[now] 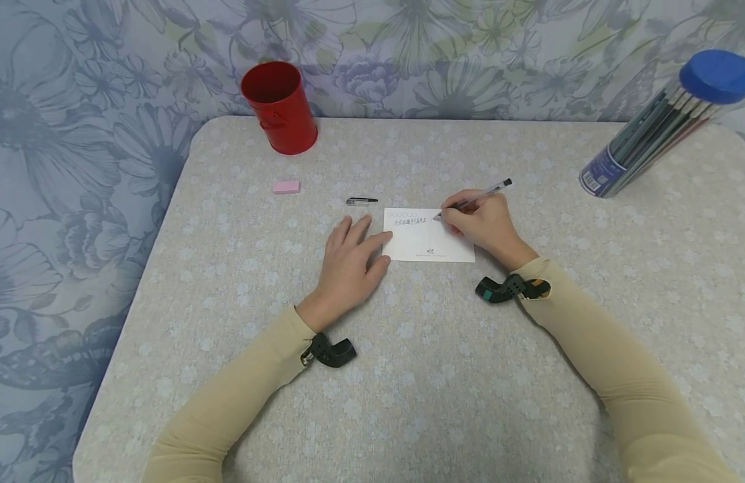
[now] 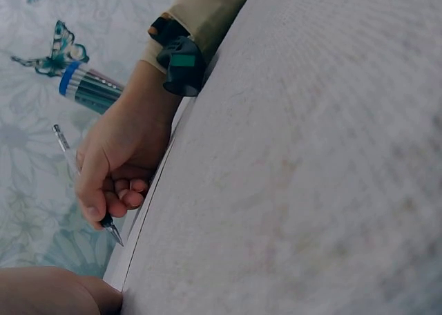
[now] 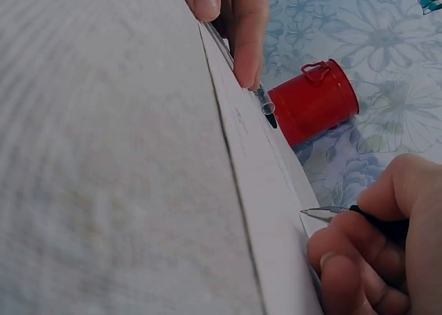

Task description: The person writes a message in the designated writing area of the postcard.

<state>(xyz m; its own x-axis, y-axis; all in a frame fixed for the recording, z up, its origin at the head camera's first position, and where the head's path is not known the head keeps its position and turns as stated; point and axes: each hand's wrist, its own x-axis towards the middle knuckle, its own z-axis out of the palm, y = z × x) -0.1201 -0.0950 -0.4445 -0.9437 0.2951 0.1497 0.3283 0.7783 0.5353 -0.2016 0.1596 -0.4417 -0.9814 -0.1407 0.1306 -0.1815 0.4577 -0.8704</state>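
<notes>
A white card (image 1: 409,240) lies flat on the table, with a line of handwriting near its top and a small printed mark at the bottom. My right hand (image 1: 484,221) pinches a pen (image 1: 490,190), its tip at the card's upper part, just right of the writing. In the right wrist view the pen tip (image 3: 321,212) meets the card. My left hand (image 1: 353,265) lies with spread fingers at the card's left edge, index finger and thumb touching it. Above that hand lies a pen cap (image 1: 362,200), off the pen.
A pink eraser (image 1: 286,187) lies at the left. Behind it stands a red metal bucket (image 1: 288,111). At the back right a clear tube of pencils (image 1: 650,137) with a blue lid leans outward. Patterned fabric (image 1: 409,60) hangs behind the table (image 1: 409,376).
</notes>
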